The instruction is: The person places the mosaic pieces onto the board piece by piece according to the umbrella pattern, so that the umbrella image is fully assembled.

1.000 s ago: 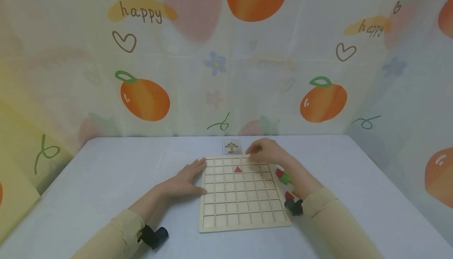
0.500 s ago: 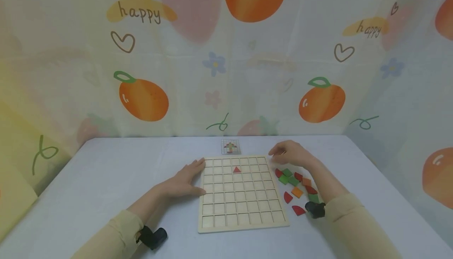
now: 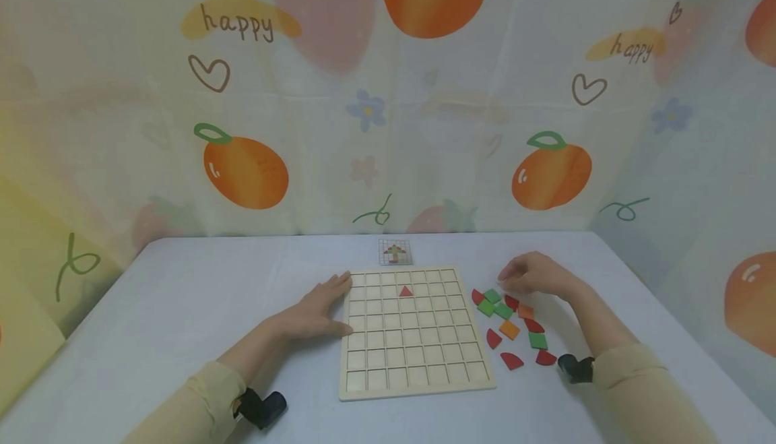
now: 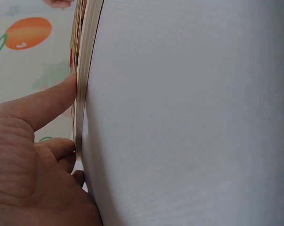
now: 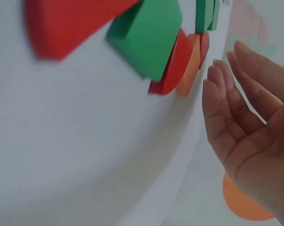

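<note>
A wooden grid board (image 3: 394,341) lies flat on the white table, with one red triangle (image 3: 405,292) in a cell near its far side. My left hand (image 3: 308,310) rests along the board's left edge, fingers and thumb spread; in the left wrist view the thumb (image 4: 52,101) touches the board's side. To the right, my right hand (image 3: 536,274) hovers just beyond a loose group of flat pieces. Its fingers (image 5: 219,108) are gently bent and hold nothing in the right wrist view. Among the pieces are a green one (image 3: 537,341), an orange square (image 3: 509,329) and a red quarter-circle (image 3: 512,361).
A small pattern card (image 3: 395,252) showing a coloured figure on a grid lies behind the board. Several more red, green and orange pieces lie scattered right of the board. A printed cloth (image 3: 315,127) hangs behind the table (image 3: 182,309).
My right hand has moved right and nearer, from above the board's far right corner to beside the loose pieces, uncovering them. The left hand stays at the board's edge.
</note>
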The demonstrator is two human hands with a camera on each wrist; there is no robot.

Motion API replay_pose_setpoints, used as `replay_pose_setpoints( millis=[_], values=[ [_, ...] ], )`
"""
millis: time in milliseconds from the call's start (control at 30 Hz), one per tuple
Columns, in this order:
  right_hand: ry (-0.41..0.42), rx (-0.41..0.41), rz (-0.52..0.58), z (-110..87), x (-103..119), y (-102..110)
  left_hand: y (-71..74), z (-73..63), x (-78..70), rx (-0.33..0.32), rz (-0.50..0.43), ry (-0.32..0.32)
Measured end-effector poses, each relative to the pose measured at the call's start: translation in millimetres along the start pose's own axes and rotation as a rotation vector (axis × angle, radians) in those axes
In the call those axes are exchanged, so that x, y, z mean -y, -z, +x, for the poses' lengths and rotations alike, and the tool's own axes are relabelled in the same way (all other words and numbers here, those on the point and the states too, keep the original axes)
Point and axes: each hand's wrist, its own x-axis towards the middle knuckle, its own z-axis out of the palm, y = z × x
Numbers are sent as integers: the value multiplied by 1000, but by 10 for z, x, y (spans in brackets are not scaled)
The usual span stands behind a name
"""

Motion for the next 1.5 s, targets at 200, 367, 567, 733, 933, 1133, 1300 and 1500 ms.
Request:
replay_pose_setpoints(
  millis=[200, 367, 567, 733, 933, 1133, 1300, 1500],
  values=[
    [-48, 41, 2, -54, -75, 5, 4, -2, -9, -1, 6, 16],
    [-85, 44, 5, -68, -111, -23, 2, -1, -23, 2, 11, 20],
    [-91, 54, 13, -93, -148, -50, 11, 0, -35, -3, 13, 25],
    [-80, 37, 1, -113, -159, -87, 14, 4, -28, -2, 11, 28],
    [-79, 27, -15, -120, -125, -122, 9, 9, -11, 5, 3, 19],
    [-69, 33, -8, -144, -99, -123, -2, 16, 7, 7, 4, 18],
    [-56, 35, 2, -164, -84, -115, -1, 9, -6, 2, 11, 25],
    [-54, 34, 12, -159, -57, -126, 2, 3, 0, -6, 13, 26]
  ],
)
